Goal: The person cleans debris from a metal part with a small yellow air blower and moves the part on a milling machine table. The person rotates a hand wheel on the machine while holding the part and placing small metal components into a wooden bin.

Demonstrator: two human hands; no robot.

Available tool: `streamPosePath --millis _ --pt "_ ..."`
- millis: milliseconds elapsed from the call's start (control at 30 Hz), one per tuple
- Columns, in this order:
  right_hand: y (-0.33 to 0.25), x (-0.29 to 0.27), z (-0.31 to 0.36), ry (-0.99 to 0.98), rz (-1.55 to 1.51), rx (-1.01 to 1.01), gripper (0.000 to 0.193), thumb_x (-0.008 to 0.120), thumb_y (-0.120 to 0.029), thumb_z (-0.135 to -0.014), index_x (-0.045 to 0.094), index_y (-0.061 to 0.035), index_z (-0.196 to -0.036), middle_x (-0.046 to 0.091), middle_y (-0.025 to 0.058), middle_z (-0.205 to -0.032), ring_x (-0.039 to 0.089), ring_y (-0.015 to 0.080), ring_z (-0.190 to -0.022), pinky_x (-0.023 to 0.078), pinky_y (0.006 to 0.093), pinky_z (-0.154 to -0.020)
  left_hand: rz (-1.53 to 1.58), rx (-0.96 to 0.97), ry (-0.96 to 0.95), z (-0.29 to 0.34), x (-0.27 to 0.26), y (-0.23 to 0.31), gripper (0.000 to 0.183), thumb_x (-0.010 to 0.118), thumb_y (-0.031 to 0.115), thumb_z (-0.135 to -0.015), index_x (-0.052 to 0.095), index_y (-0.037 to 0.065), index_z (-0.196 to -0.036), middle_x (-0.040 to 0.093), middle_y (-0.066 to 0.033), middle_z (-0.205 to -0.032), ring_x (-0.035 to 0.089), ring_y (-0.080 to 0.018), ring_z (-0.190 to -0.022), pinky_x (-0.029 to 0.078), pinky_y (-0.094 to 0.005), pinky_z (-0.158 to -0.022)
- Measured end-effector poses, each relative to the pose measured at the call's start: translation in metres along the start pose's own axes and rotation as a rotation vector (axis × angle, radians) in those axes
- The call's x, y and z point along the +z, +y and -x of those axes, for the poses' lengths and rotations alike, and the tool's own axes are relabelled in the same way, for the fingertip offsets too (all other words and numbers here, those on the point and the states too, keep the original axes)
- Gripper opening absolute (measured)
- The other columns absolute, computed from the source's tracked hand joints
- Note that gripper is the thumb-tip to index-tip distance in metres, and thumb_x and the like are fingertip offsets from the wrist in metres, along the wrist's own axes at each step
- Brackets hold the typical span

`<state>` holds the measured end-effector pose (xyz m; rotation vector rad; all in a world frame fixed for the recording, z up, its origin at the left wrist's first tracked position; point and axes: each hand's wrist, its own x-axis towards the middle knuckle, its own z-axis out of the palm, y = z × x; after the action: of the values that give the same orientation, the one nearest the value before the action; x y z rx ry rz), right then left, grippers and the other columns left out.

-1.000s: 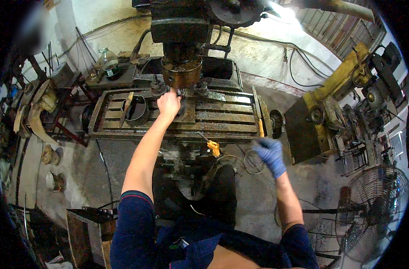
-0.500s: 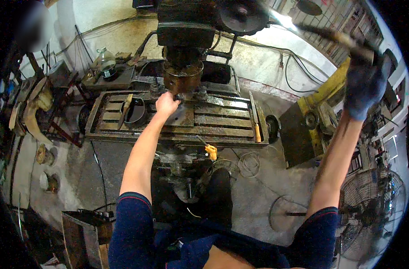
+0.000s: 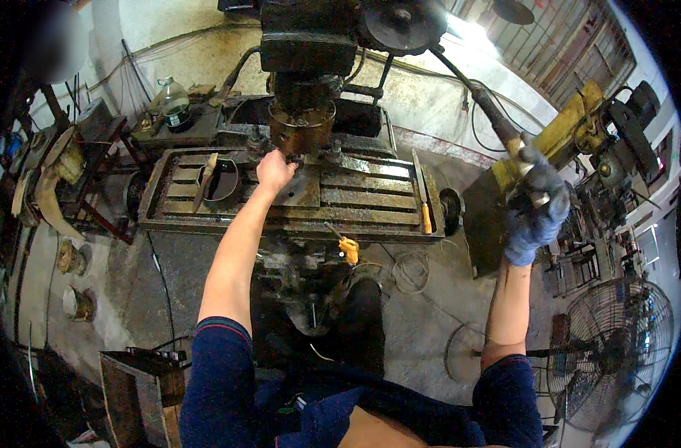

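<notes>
My bare left hand is closed just below the round, rusty spindle housing of a large drilling or milling machine. What its fingers hold there is hidden. On the right, my gloved right hand is wrapped round the grip of a long lever. This lever slants down from the machine's head toward me. Beneath my left hand a dark flat plate with a hole lies on the slotted machine table.
A round pan of dark liquid with a brush sits on the table's left. Toward its right end lies a file with an orange handle. A yellow air gun hangs at the front edge. A fan stands lower right.
My right hand has pulled the lever down and inward, from the far upper right toward the machine. The left hand stays almost in place beneath the spindle.
</notes>
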<state>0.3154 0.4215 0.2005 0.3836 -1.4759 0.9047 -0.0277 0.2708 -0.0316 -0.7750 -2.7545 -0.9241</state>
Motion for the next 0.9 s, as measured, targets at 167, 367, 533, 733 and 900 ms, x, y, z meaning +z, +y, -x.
streamPosePath --millis 167,367,533,733,900 --pt "-0.003 0.003 -0.009 -0.035 0.141 -0.052 0.037 0.051 -0.035 -0.082 0.054 0.0002 -0.072 0.06 0.0158 -0.082 0.056 0.0315 -0.088 0.034 0.0531 -0.094 -0.007 -0.011 -0.068 -0.004 0.0 -0.002 0.035 0.073 0.031 -0.065 0.062 0.0 -0.076 0.063 -0.0183 -0.081 0.06 -0.0345 -0.081 0.048 -0.0425 -0.07" --pt "-0.001 -0.01 0.009 -0.082 0.31 -0.011 0.037 0.047 -0.035 -0.086 0.056 0.0017 -0.082 0.06 0.0205 -0.096 0.055 0.0339 -0.094 0.033 0.0506 -0.095 -0.012 -0.022 -0.123 -0.002 -0.005 0.004 0.037 0.072 0.03 -0.066 0.061 -0.002 -0.08 0.062 -0.0191 -0.082 0.06 -0.0351 -0.081 0.048 -0.0427 -0.07" --pt "-0.004 -0.002 0.005 -0.06 0.079 0.034 0.038 0.049 -0.035 -0.084 0.055 0.0015 -0.076 0.058 0.0203 -0.089 0.053 0.0328 -0.093 0.034 0.0451 -0.091 0.046 0.095 0.011 0.003 -0.008 -0.009 0.036 0.07 0.025 -0.069 0.06 -0.002 -0.089 0.063 -0.0183 -0.076 0.061 -0.0337 -0.077 0.048 -0.0421 -0.07" --pt "0.0 -0.007 0.017 0.05 0.091 0.084 0.037 0.048 -0.033 -0.086 0.054 0.0005 -0.074 0.057 0.0161 -0.083 0.052 0.0316 -0.091 0.033 0.0443 -0.091 0.244 0.197 -0.221 0.031 -0.056 -0.025 0.035 0.066 0.02 -0.072 0.061 0.003 -0.102 0.062 -0.0176 -0.072 0.061 -0.0311 -0.068 0.048 -0.0387 -0.064" --pt "0.002 -0.004 0.023 0.062 0.031 0.091 0.035 0.048 -0.033 -0.085 0.053 -0.0008 -0.074 0.058 0.0166 -0.086 0.052 0.0313 -0.091 0.028 0.0493 -0.099 0.455 0.108 -0.346 0.077 -0.105 -0.036 0.032 0.062 0.012 -0.077 0.058 -0.001 -0.106 0.063 -0.0121 -0.07 0.06 -0.0181 -0.061 0.047 -0.03 -0.056"
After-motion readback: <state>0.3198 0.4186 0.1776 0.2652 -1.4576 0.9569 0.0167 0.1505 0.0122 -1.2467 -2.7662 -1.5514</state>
